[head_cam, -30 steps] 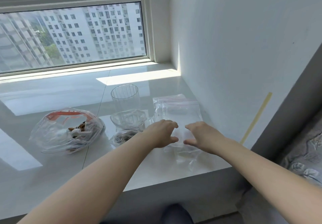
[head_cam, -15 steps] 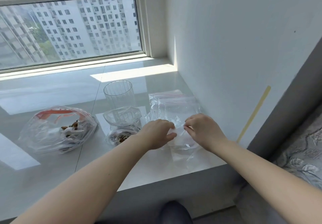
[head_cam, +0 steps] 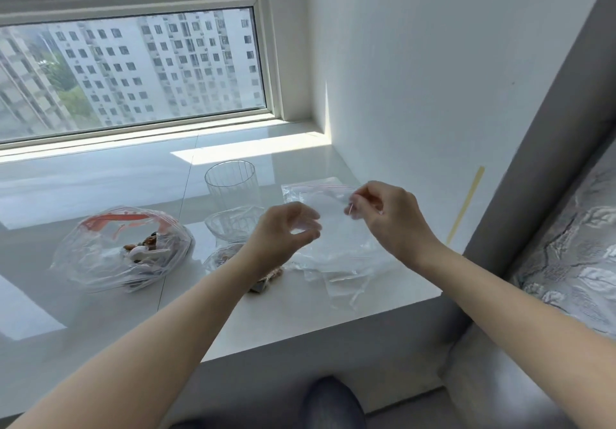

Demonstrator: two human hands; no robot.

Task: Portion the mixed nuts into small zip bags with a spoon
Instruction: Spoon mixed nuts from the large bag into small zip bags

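- Head view, work surface: I see a glossy white window ledge [head_cam: 100, 312] running below a window [head_cam: 133, 68], with a white wall [head_cam: 433, 62] closing it on the right.
- Head view, right hand [head_cam: 390, 218]: raised above the ledge, fingers curled; thumb and forefinger pinch the red-striped top edge of a small zip bag [head_cam: 328, 208].
- Head view, left hand [head_cam: 283, 232]: raised beside the right one, fingers curved, thumb and forefinger tips close together at the left edge of the same bag. The film is clear, so I cannot tell whether the tips actually grip it.
- Head view, small zip bag: it hangs between the two hands, lifted off the ledge at its top, with its lower part trailing down.
- Head view, spare bags [head_cam: 343, 272]: more clear film lies flat on the ledge under the hands, near the front edge.
- Head view, mixed nuts [head_cam: 146, 245]: inside a large clear bag [head_cam: 120, 252] with a red zip strip, resting on the ledge well left of the hands. A white item lies among the nuts; I cannot identify it.
- Head view, containers: a ribbed clear cup [head_cam: 231, 183] stands upright behind the left hand; a second crumpled clear bag [head_cam: 230, 225] sits just in front of it, partly hidden by the left wrist, with a few nuts [head_cam: 270, 278] showing below the forearm.
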